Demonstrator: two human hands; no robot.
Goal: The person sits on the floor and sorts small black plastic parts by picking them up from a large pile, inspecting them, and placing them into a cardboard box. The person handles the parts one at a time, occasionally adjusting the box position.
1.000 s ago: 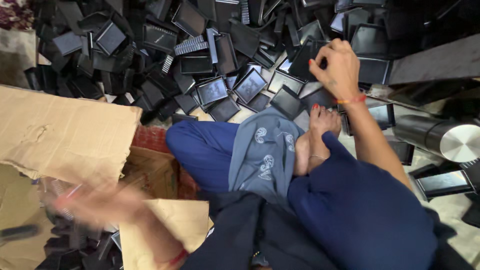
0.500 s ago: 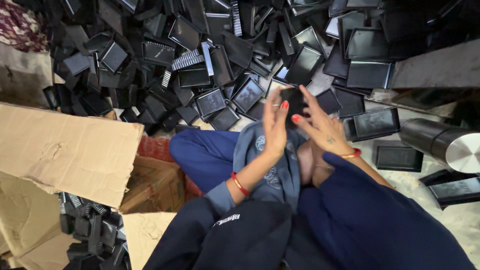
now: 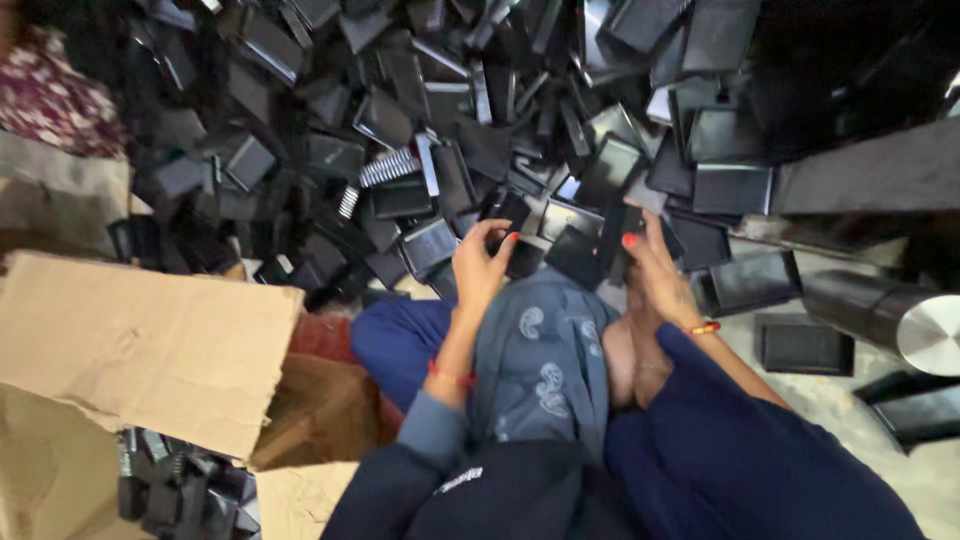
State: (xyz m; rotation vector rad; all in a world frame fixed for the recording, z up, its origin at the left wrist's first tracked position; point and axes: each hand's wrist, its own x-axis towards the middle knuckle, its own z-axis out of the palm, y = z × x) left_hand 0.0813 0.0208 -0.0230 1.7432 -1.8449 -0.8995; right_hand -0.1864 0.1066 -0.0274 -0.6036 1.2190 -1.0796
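Two hands meet over one small black plastic tray (image 3: pixel 575 255), held just above the person's lap at the near edge of a big heap. Left hand (image 3: pixel 478 268): fingers curled, tips on the tray's left side, beside another dark piece (image 3: pixel 522 258). Right hand (image 3: pixel 660 275): fingers bent down along the tray's right edge, pinching it; red thread band at that wrist.

Directly below the tray: a grey patterned cloth (image 3: pixel 540 365) draped over dark blue trouser legs, bare feet (image 3: pixel 630 360) tucked in just right of the cloth.

Beyond the tray, filling the upper view: the heap of black trays (image 3: pixel 400 150), jumbled at all angles, a few ribbed grey parts mixed in. Right of the tray: single trays lying flat on a pale speckled floor (image 3: pixel 830 400), then a metal cylinder (image 3: pixel 900 315) on its side, with a dark beam (image 3: pixel 870 175) above it.

Left of the tray, well apart: an open cardboard box (image 3: pixel 140 350), flaps spread; more black parts inside at its lower corner.
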